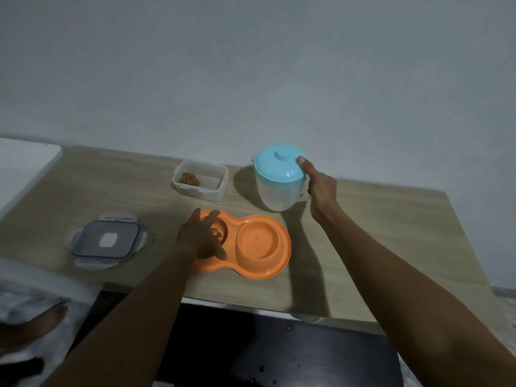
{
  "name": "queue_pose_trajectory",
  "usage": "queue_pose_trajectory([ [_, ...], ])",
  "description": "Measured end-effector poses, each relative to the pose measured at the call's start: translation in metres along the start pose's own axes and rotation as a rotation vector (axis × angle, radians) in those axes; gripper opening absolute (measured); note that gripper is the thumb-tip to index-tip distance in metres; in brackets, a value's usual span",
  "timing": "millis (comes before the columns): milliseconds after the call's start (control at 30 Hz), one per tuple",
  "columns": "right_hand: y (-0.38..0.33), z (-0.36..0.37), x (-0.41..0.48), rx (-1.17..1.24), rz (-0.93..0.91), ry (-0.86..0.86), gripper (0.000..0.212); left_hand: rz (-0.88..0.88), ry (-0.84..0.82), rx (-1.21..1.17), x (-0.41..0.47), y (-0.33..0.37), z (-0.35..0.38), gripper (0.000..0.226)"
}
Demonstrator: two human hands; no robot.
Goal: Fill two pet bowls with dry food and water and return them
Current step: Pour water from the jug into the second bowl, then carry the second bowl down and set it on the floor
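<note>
The orange double bowl [262, 247] sits on the surface [391, 233] with kibble [216, 233] already in its left well, so the food half looks done. The right well looks still dry. The left hand [202, 237] lies flat and relaxed over the left well, while the right hand [321, 188] grips the water jug [276, 191] just behind, thumb on its blue lid [279, 166] — pouring and returning the bowl remain.

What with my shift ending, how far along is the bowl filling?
Done: kibble lies in the left bowl of the orange dish. In hand: the right hand grips the blue-lidded jug; the left hand hovers at the kibble. Left: the right bowl shows no water, and the dish is not returned.
</note>
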State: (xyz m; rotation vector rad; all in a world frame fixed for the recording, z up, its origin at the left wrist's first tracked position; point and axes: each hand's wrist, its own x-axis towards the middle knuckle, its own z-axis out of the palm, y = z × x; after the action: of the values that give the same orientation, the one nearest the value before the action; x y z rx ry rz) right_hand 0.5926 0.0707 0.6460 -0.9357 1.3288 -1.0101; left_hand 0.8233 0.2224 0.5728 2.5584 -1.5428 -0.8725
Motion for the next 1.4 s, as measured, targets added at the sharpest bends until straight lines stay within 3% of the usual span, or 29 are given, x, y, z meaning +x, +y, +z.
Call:
queue_pose_trajectory([
  [167, 0.014, 0.009, 0.019, 0.015, 0.038, -0.022, 0.041, -0.004, -0.005, -0.004, -0.011, 0.009, -0.002, 0.124],
  [333, 0.021, 0.011, 0.023, 0.013, -0.006, -0.063, 0.066, -0.037, -0.020, -0.044, -0.009, 0.005, -0.001, 0.126],
  [467, 0.020, 0.012, 0.018, -0.053, -0.010, -0.078, 0.044, -0.021, -0.013, -0.024, -0.008, 0.003, 0.000, 0.127],
  [633, 0.044, 0.004, -0.010, -0.061, -0.032, 0.068, 0.062, -0.014, -0.017, -0.022, -0.008, 0.002, 0.002, 0.130],
  [733, 0.080, -0.002, -0.046, -0.254, 0.048, 0.118, 0.087, -0.017, 0.002, -0.014, -0.015, 0.006, -0.001, 0.130],
  [933, 0.122, -0.002, -0.108, -0.640, -0.015, 0.128, 0.060, -0.006, -0.022, -0.133, -0.025, 0.004, -0.002, 0.124],
  [1000, 0.122, 0.004, -0.116, -0.672, 0.019, 0.139, 0.054, 0.020, 0.017, -0.177, -0.023, -0.004, -0.006, 0.118],
  [1067, 0.124, 0.008, -0.116, -0.656, 0.071, 0.136, 0.063, 0.005, 0.124, -0.223, -0.021, -0.012, -0.008, 0.109],
  [1167, 0.157, 0.003, -0.093, -0.582, 0.105, 0.167, 0.077, -0.052, 0.272, -0.317, -0.029, -0.031, -0.009, 0.075],
  [1267, 0.130, 0.014, -0.114, -0.501, 0.131, 0.195, 0.052, -0.010, 0.294, -0.309, -0.040, -0.042, -0.010, 0.044],
  [1333, 0.121, 0.018, -0.125, -0.435, 0.123, 0.219, 0.029, 0.005, 0.303, -0.325, -0.045, -0.044, -0.010, 0.038],
  [1400, 0.122, 0.017, -0.127, -0.379, 0.129, 0.224, 0.021, -0.010, 0.299, -0.371, -0.046, -0.044, -0.011, 0.035],
])
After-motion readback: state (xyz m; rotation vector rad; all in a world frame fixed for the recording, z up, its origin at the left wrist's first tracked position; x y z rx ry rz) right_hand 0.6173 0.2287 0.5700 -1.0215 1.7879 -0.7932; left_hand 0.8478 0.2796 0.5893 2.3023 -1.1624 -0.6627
